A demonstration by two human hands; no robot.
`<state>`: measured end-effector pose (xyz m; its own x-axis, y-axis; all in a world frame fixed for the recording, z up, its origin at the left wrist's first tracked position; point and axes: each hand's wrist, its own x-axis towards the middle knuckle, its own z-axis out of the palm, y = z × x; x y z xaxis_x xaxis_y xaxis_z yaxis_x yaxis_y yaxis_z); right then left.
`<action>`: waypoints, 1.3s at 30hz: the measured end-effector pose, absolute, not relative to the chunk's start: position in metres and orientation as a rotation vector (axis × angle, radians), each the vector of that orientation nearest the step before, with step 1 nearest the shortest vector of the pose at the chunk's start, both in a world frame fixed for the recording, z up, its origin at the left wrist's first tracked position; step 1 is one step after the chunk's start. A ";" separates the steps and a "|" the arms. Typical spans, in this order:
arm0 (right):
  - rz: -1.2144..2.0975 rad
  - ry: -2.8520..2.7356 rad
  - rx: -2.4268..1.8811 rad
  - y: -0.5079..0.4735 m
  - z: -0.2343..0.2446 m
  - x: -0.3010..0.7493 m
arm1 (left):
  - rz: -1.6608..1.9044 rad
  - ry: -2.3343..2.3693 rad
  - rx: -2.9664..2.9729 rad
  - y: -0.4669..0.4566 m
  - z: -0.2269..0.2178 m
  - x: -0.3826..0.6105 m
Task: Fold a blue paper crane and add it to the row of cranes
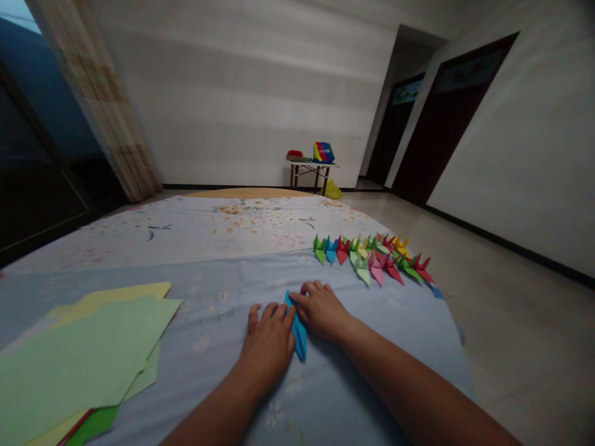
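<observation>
The left hand (267,337) and right hand (320,310) lie nearly flat, fingers lightly spread, pressing on a narrow folded blue paper (298,331) at 12 o'clock between them, with origami cranes (372,260) at 1 o'clock and green paper sheets (79,353) at 8 o'clock.

**Our 2 hands on folded blue paper**
Our left hand (267,337) and right hand (320,310) touch folded blue origami paper (297,328); paper cranes (372,260) stand beyond our fingertips, green paper sheets (83,353) left of them.
</observation>
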<state>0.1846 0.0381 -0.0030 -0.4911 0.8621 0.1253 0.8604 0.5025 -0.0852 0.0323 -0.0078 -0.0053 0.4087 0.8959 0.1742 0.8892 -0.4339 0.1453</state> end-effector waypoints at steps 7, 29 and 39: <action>0.196 -2.412 -1.458 0.047 -0.016 0.190 | 0.347 1.679 2.583 -0.008 -0.008 0.031; 0.306 -2.345 -1.344 0.049 -0.027 0.197 | 0.267 1.771 2.554 -0.009 -0.008 0.021; 0.355 -2.324 -1.340 0.050 -0.026 0.198 | 0.195 1.751 2.542 -0.008 -0.001 0.021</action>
<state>0.1984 0.0497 -0.0263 -0.4391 0.8663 0.2381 0.7557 0.4994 -0.4236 0.0207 -0.0083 -0.0008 0.3514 0.9331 0.0762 0.9270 -0.3582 0.1112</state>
